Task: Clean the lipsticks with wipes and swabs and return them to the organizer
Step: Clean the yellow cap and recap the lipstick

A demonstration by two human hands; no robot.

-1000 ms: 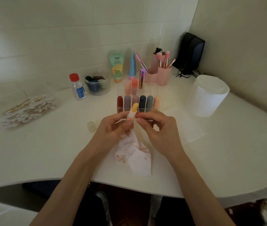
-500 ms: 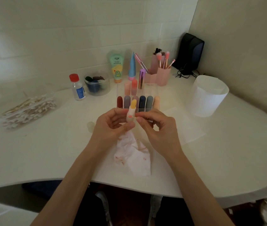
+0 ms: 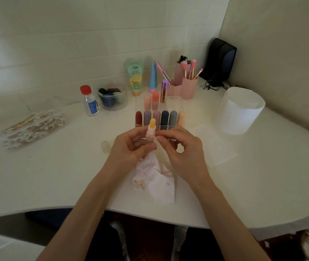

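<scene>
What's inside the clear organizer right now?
Six lipsticks stand in the front row of the organizer, two more behind. The held lipstick in the left hand covers part of one.

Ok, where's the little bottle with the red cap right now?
In the head view the bottle stands upright at the back left of the table, between the box of cotton swabs and the clear tub of sponges.

Green tube (image 3: 134,78) lettering: illegible.
</scene>
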